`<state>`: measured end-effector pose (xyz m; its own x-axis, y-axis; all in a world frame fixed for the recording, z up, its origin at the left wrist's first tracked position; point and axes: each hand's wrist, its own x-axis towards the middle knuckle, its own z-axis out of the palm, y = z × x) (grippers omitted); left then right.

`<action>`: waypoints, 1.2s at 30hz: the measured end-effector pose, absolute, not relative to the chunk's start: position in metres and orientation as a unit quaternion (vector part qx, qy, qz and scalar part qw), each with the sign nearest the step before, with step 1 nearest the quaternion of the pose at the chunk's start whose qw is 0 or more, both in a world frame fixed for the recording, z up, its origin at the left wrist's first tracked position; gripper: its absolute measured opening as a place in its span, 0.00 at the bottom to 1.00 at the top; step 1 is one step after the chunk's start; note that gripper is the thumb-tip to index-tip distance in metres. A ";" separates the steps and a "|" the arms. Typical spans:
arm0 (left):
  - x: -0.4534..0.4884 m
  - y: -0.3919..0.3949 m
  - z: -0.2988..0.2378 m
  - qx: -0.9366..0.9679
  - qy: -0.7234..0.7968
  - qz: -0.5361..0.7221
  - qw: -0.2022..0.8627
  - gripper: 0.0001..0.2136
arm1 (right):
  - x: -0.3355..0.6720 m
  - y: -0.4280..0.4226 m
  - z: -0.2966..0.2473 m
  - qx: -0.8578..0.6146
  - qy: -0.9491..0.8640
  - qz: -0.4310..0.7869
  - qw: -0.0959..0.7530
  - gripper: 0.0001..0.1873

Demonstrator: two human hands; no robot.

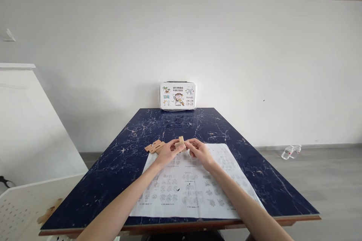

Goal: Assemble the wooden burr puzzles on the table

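Observation:
Between my hands, above the far part of a printed paper sheet (169,209), are light wooden puzzle pieces (181,140) joined or pressed together, one standing upright. My left hand (170,150) closes on them from the left. From the right, my right hand (197,149) pinches the same pieces with thumb and fingers. The fingers partly cover them, so how they fit together is hidden. Just left of my left hand, several loose wooden pieces (155,145) with notches lie in a small pile, touching the sheet's far left corner.
The dark blue marbled table (118,158) reaches to the wall. A white printed case (177,96) stands at its far edge. At lower left is a white perforated basket (19,207) with wooden pieces (49,212) in it. Clear plastic items (290,152) lie on the floor at right.

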<state>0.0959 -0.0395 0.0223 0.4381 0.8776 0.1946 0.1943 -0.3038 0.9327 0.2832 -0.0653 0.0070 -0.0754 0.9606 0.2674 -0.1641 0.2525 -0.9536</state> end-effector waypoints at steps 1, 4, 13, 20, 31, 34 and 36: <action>0.096 -0.039 0.022 0.717 0.377 0.374 0.453 0.23 | 0.282 -0.066 0.007 -0.365 -0.553 0.478 0.576 0.23; 0.096 -0.040 0.024 0.723 0.377 0.376 0.439 0.24 | 0.282 -0.065 0.004 -0.360 -0.565 0.461 0.582 0.23; 0.094 -0.043 0.034 0.722 0.383 0.356 0.452 0.23 | 0.284 -0.055 -0.011 -0.345 -0.610 0.417 0.579 0.18; 0.093 -0.043 0.033 0.692 0.352 0.360 0.517 0.21 | 0.285 -0.056 -0.011 -0.380 -0.642 0.354 0.563 0.20; 0.095 -0.041 0.024 0.719 0.331 0.401 0.462 0.24 | 0.284 -0.060 -0.010 -0.416 -0.643 0.342 0.544 0.20; 0.094 -0.040 0.023 0.726 0.322 0.406 0.452 0.25 | 0.284 -0.061 -0.008 -0.420 -0.645 0.337 0.542 0.20; 0.092 -0.040 0.025 0.733 0.327 0.393 0.449 0.23 | 0.283 -0.062 -0.006 -0.417 -0.654 0.325 0.542 0.20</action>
